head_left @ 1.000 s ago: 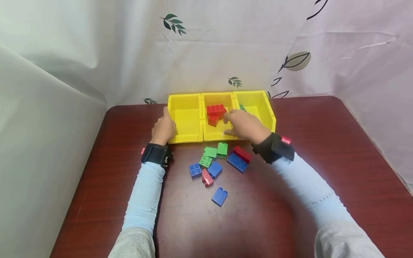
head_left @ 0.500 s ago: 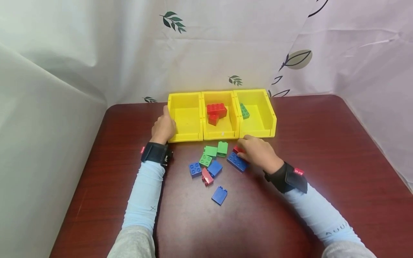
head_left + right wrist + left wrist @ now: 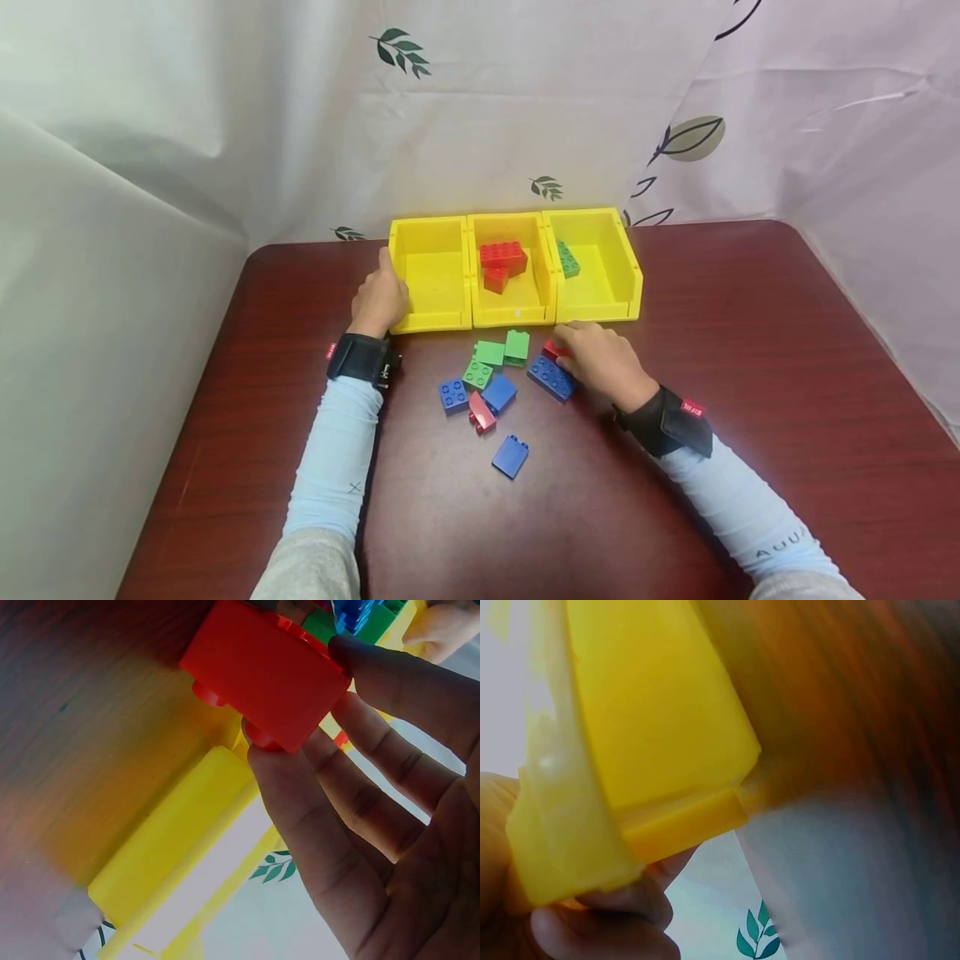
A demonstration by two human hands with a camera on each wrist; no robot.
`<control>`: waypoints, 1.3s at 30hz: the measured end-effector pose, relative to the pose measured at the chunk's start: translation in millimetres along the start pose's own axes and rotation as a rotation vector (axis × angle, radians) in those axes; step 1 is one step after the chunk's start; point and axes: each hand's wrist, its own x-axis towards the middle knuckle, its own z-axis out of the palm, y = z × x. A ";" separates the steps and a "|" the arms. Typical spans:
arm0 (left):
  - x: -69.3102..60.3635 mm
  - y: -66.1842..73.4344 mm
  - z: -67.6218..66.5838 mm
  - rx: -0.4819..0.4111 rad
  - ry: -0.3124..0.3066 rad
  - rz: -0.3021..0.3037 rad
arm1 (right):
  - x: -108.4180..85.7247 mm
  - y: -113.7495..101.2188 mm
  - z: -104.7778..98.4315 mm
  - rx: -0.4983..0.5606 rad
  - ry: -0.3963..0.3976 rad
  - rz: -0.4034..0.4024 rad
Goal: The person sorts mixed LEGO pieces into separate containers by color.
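The right hand [image 3: 600, 360] pinches a red brick [image 3: 266, 675] by its fingertips, just beside a long blue brick [image 3: 551, 377] near the right box [image 3: 600, 287], and this brick could slip if so narrow a hold loosens, while the left hand [image 3: 381, 297] grips the left box [image 3: 435, 283].

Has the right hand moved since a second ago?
Yes. Against the yellow bins, the right hand has moved toward the person and slightly right, from over them to in front, where its fingers pinch a red brick.
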 end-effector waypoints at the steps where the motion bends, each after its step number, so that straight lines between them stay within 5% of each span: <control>1: 0.1 -0.5 -0.2 -0.001 0.003 0.000 | 0.3 -0.2 -0.1 0.000 0.000 -0.002; 14: -0.2 -5.3 1.2 -0.006 -0.017 -0.019 | -0.4 -3.7 -4.6 -0.007 -0.044 0.010; 21: -1.7 -5.6 -0.7 -0.002 0.005 -0.009 | 7.9 -16.2 -26.4 -0.068 -0.037 -0.021; 29: -0.7 -6.9 -3.1 -0.016 0.002 -0.015 | 66.7 -40.9 -60.6 -0.065 -0.068 -0.033; 39: 2.7 -0.9 1.8 -0.008 0.004 -0.007 | 139.0 -39.6 -60.6 -0.151 -0.171 -0.057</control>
